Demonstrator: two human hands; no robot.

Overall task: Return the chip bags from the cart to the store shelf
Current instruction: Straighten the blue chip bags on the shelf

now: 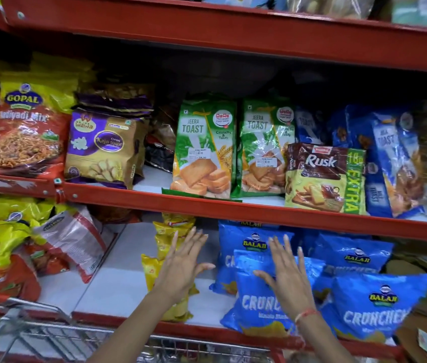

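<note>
Blue Balaji chip bags point(257, 302) lie stacked on the lower shelf point(118, 289), with more of them to the right point(374, 307). My right hand point(288, 279) is spread flat over the front blue bag, fingers apart, holding nothing. My left hand point(181, 263) is open too, its palm against a row of yellow chip bags point(152, 273) that stand on edge left of the blue ones. The wire cart point(49, 334) is at the bottom left, below the shelf edge; what it holds is hidden.
The red shelf above carries green Jeera Toast packs point(201, 148), a Rusk pack point(325, 176), blue toast packs point(390, 158) and a purple Kaju toast pack point(102, 145). Yellow-and-red Gopal snack bags point(29, 127) fill the left side. White shelf surface shows left of the yellow bags.
</note>
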